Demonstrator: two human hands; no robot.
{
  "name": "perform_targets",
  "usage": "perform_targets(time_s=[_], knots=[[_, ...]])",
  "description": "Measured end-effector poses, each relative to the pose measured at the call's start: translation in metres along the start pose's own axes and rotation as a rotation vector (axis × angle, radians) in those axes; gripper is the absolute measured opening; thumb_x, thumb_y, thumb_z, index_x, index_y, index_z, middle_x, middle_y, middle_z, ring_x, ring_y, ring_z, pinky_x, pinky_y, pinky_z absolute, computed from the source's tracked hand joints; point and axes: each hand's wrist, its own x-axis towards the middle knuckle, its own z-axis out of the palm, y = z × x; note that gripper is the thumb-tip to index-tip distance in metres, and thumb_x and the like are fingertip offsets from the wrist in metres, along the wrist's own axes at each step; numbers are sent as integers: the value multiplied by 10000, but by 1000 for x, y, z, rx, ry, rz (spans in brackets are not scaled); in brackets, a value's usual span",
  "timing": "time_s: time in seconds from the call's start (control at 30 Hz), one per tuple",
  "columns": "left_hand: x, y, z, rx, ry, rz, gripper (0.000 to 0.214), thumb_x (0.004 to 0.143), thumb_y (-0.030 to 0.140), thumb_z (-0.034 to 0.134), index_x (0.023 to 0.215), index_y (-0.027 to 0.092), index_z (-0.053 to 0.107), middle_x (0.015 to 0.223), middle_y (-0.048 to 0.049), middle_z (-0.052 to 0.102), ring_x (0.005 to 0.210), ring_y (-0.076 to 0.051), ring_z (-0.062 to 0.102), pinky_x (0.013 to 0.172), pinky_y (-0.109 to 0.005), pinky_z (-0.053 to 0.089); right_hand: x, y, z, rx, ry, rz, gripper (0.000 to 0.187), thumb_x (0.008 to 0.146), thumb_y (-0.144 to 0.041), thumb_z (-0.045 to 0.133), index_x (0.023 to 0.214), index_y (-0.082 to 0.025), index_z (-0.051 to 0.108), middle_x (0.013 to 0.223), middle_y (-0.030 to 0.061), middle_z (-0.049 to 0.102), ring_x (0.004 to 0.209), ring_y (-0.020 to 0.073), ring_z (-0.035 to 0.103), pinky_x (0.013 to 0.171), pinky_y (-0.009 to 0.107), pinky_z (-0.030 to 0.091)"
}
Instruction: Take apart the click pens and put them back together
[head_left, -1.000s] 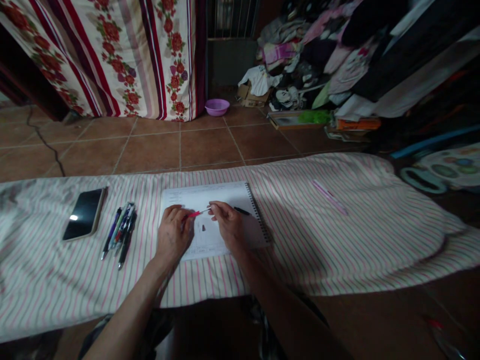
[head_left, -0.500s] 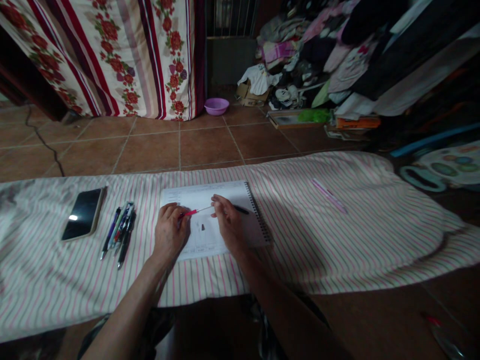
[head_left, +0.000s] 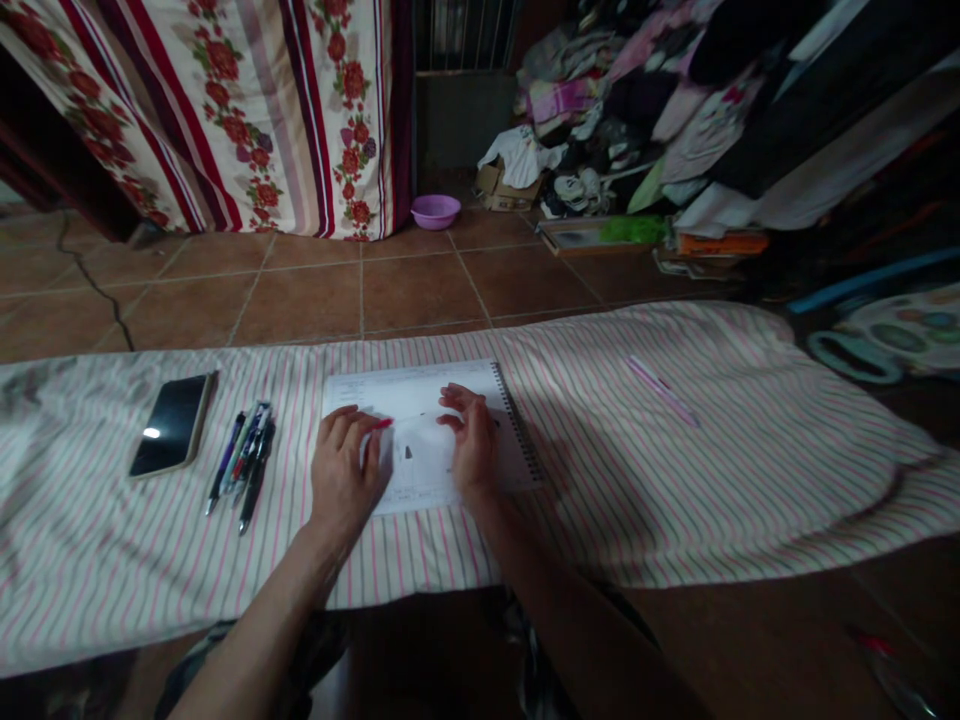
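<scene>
A spiral notebook (head_left: 420,400) lies open on the striped cloth (head_left: 675,470). My left hand (head_left: 341,470) rests on the page's left edge. Its fingers are closed over a thin red pen piece (head_left: 384,424), and only the red tip pokes out. My right hand (head_left: 474,440) hovers over the right half of the page with fingers loosely spread and nothing in them. A black pen part (head_left: 495,423) lies just under it. A small dark part (head_left: 407,453) sits on the paper between my hands.
A dark phone (head_left: 171,425) and a bundle of several pens (head_left: 244,465) lie left of the notebook. A pink pen (head_left: 664,392) lies to the right. Beyond are a tiled floor, a purple bowl (head_left: 435,212), a floral curtain (head_left: 225,110) and piled clothes (head_left: 637,110).
My right hand has let go of the thin red piece and opened, drifting right. The piece has slid back into my left hand until only its tip shows.
</scene>
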Motion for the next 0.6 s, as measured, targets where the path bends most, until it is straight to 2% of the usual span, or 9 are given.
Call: perform_targets(time_s=[0.03, 0.13, 0.23, 0.4, 0.6], knots=[[-3, 9, 0, -41, -24, 32, 157, 833, 151, 467, 937, 159, 585, 901, -84, 607, 958, -224, 505, 846, -404, 451, 1, 0, 0, 24, 11, 10, 418, 833, -522, 395, 941, -191, 626, 972, 82, 637, 835, 168, 577, 598, 270, 452], [-14, 35, 6, -137, -196, 122, 148, 837, 167, 483, 946, 165, 583, 899, -78, 589, 872, -199, 502, 752, -342, 479, 2, -2, -1, 84, 36, 48, 438, 806, -555, 416, 914, -190, 634, 946, 78, 643, 815, 165, 576, 597, 265, 435], [-22, 50, 17, -108, -278, 82, 161, 843, 175, 480, 968, 166, 580, 910, -80, 585, 840, -205, 488, 716, -340, 485, 3, -6, 0, 108, 52, 83, 446, 780, -574, 439, 885, -189, 638, 928, 75, 648, 798, 165, 576, 597, 267, 426], [-26, 55, 31, -75, -350, 4, 193, 815, 159, 519, 1000, 171, 568, 930, -70, 579, 868, -213, 487, 739, -356, 490, 3, -11, 2, 147, 78, 118, 446, 769, -578, 446, 855, -186, 639, 903, 69, 657, 781, 161, 580, 610, 271, 415], [-23, 57, 34, -80, -370, -36, 201, 811, 168, 520, 1000, 192, 584, 934, -65, 590, 875, -212, 498, 734, -344, 489, 5, -12, 1, 149, 79, 142, 463, 767, -590, 425, 851, -184, 631, 890, 76, 668, 771, 161, 596, 621, 276, 421]])
